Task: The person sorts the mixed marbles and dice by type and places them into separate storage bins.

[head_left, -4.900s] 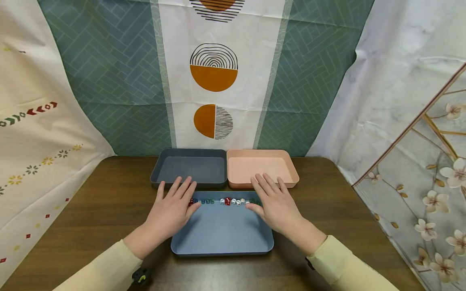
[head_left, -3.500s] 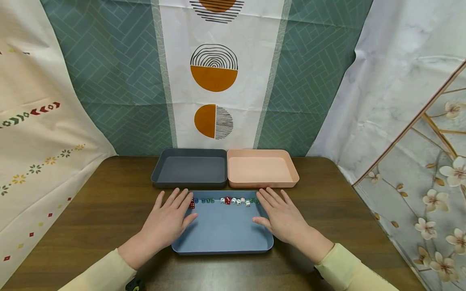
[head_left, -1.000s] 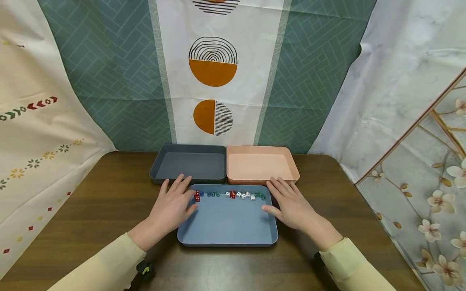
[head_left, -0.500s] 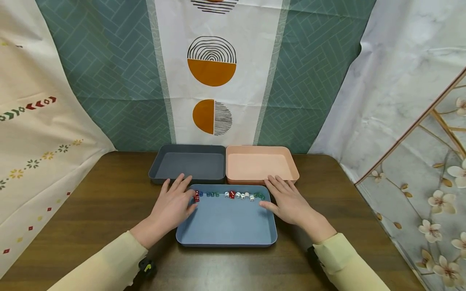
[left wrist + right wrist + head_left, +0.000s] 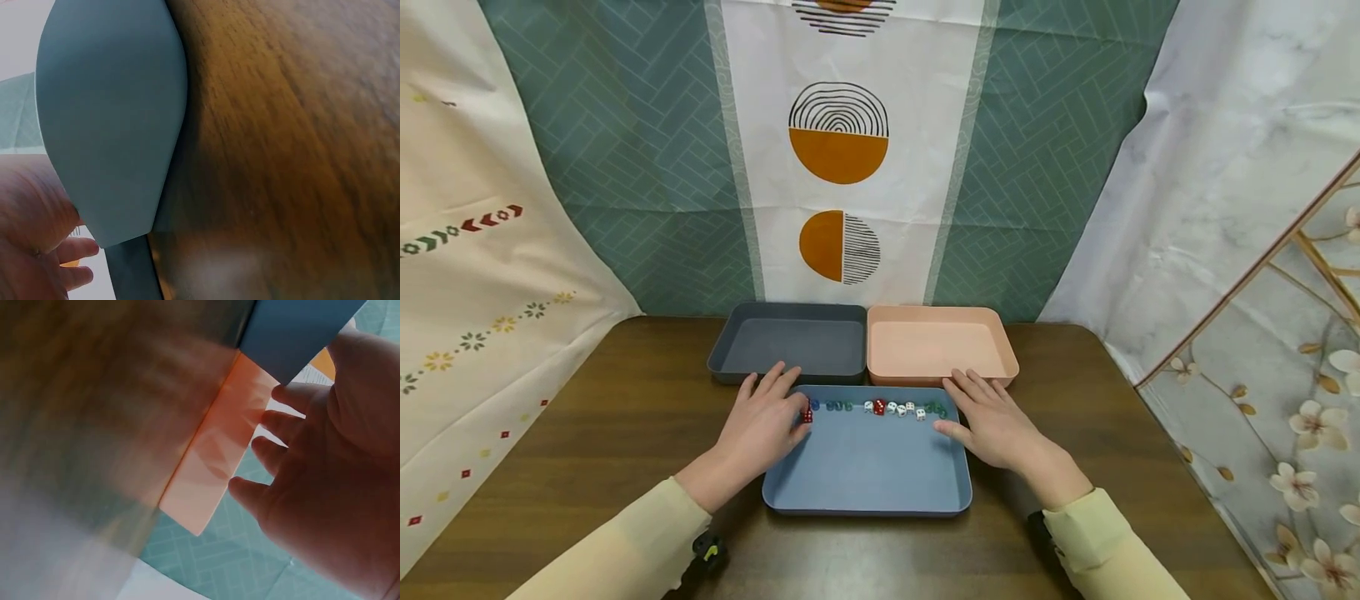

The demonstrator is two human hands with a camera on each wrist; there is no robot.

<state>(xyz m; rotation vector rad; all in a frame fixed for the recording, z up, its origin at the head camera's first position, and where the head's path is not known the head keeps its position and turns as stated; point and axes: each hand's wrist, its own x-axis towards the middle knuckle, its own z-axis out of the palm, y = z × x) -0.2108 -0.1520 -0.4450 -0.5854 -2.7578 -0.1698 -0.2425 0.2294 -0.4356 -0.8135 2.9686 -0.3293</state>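
Observation:
A blue tray (image 5: pixel 868 467) lies on the table with small dice in a row along its far side. Red dice (image 5: pixel 807 415), a blue die (image 5: pixel 815 405), and green dice (image 5: pixel 839 406) are at the left; another red die (image 5: pixel 879 407) and several white dice (image 5: pixel 901 410) follow, then more green dice (image 5: pixel 934 408) at the right. My left hand (image 5: pixel 760 429) hovers over the tray's left edge, index finger and thumb spread beside the red dice, partly hiding them. My right hand (image 5: pixel 996 429) stays over the right edge, fingers relaxed, holding nothing. The left wrist view shows the tray's outer wall (image 5: pixel 112 125).
Behind the blue tray, a dark grey tray (image 5: pixel 797 342) and a pink tray (image 5: pixel 940 343) stand side by side, with nothing in them. The wooden table (image 5: pixel 647 400) extends on both sides. Patterned cloths (image 5: pixel 647 167) hang around the table.
The blue tray has shifted slightly right since the earliest frames. My left index finger has bent toward the red dice. My right hand has moved a little right overall, then slightly back left.

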